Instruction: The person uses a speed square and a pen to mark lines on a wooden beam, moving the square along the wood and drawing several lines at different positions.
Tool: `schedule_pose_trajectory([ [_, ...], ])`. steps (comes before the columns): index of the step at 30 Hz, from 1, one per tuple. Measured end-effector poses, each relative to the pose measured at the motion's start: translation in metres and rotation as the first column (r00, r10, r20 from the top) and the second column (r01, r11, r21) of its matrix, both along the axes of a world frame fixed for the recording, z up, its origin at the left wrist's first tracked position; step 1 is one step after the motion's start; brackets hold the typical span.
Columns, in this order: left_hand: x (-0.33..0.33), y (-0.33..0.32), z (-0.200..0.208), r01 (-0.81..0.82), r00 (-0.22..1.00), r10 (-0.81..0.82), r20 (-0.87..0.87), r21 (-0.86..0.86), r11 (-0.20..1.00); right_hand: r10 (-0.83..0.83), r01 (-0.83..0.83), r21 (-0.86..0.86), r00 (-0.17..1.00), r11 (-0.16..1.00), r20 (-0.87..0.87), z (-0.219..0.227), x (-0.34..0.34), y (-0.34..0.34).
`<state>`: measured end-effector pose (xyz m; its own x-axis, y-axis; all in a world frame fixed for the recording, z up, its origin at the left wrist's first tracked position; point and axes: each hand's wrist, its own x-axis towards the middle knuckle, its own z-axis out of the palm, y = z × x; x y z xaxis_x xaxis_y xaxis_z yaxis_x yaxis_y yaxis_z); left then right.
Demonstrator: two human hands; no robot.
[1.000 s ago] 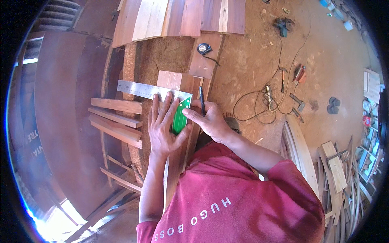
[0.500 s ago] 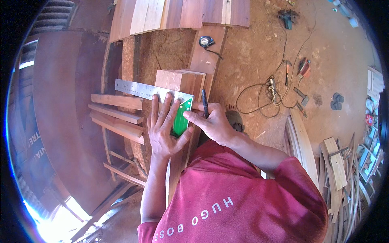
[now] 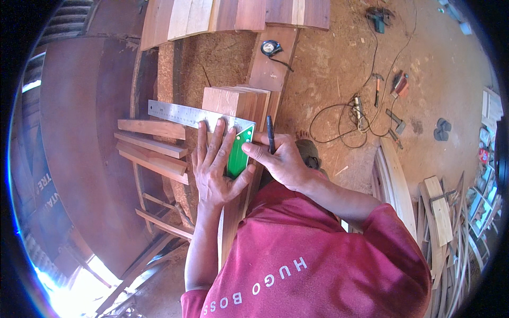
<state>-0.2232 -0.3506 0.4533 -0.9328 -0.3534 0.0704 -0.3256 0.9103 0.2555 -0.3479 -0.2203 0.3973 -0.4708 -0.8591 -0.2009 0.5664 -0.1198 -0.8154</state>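
Note:
My left hand holds a try square with a green handle and a steel ruled blade. Its fingers are spread over the blade's near edge, and the thumb lies at the lower end of the handle. Beneath the square is a stack of reddish-brown wooden boards set side by side. My right hand is beside the handle's right side, with a dark pen standing nearly upright between its fingers. The right fingertips reach in near the square's corner; the hand partly hides where they touch.
Beyond the stack, a tape measure rests on a plank. More boards lie at the far end. On the dirt floor at right are a hammer, power tools and looped cable. Several timber pieces project at left.
The view has shifted slightly. Both hands, the try square and the pen keep nearly the same places on the boards.

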Motion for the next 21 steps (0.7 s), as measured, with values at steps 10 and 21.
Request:
schedule_pose_trajectory([
  [10,-0.0003,-0.0009,-0.0008,0.006,1.0,-0.006,-0.01,-0.003,1.0,-0.016,0.017,0.013,1.0,1.0,-0.017,-0.0058,0.0034,-0.0017],
  [21,-0.0017,-0.0004,-0.0032,-0.01,1.0,0.01,-0.004,-0.001,1.0,-0.023,0.025,0.035,0.998,0.999,-0.058,-0.0074,0.0013,-0.0015],
])
